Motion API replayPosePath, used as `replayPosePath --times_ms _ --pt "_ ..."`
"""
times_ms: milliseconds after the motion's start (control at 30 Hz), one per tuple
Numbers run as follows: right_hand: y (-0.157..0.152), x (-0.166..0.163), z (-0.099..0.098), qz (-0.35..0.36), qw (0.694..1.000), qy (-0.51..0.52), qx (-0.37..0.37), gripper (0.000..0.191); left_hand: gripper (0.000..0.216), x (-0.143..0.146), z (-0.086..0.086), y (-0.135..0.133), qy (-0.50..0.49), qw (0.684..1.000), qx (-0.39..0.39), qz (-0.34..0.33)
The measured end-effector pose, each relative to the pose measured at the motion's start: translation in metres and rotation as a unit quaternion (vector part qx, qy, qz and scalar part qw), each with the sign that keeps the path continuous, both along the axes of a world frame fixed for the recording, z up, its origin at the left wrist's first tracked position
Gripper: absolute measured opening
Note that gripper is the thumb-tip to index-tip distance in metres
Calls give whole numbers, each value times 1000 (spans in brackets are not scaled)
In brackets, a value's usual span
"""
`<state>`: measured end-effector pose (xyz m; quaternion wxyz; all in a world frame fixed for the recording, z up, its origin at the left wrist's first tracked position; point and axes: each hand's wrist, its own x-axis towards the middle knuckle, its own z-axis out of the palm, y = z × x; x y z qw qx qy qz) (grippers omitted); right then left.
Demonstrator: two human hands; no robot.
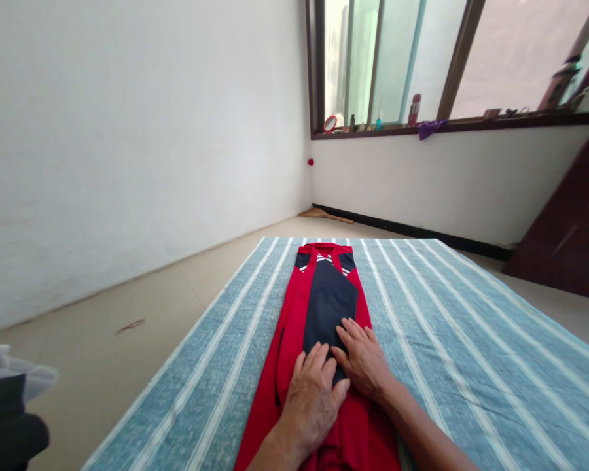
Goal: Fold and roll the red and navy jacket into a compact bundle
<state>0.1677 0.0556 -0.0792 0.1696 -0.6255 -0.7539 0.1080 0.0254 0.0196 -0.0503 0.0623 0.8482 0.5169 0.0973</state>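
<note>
A red and dark garment (pixel 331 294) is found on a surface covered by a striped cloth (pixel 216 366), folded lengthwise into a narrow strip. Its long axis is directed almost straight away from the person, roughly in line with the pale stripes; the far end, where a red band (pixel 325 246) is seen, is placed close to the far edge of the surface, and the near end is cut off by the lower frame edge. Both hands are set palm down on the near part. The left hand (pixel 311 389) is laid along the red-to-dark boundary, fingers extended, with the thumb held apart and nothing seen to be gripped. The right hand (pixel 362 358) is laid over the dark panel towards its right side, fingers slightly spread, likewise with nothing seen to be gripped. The far end lies ahead of both hands and is more nearly approached by the right.
</note>
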Motion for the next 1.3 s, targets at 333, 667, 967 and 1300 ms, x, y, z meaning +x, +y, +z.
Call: replayPosePath --times_ms 333,667,967,1300 --pt "0 0 -1 -1 1000 -1 6 45 33 0 1 0 13 1000 -10 -2" --pt "0 0 -2 -2 1000 -1 4 45 33 0 0 -1 16 1000 -9 -2" --pt "1 0 -1 2 1000 3 5 44 31 -1 -3 2 -9 1000 13 -5" --pt "1 4 -4 9 1000 -2 7 43 29 -1 1 6 -30 999 3 -25"
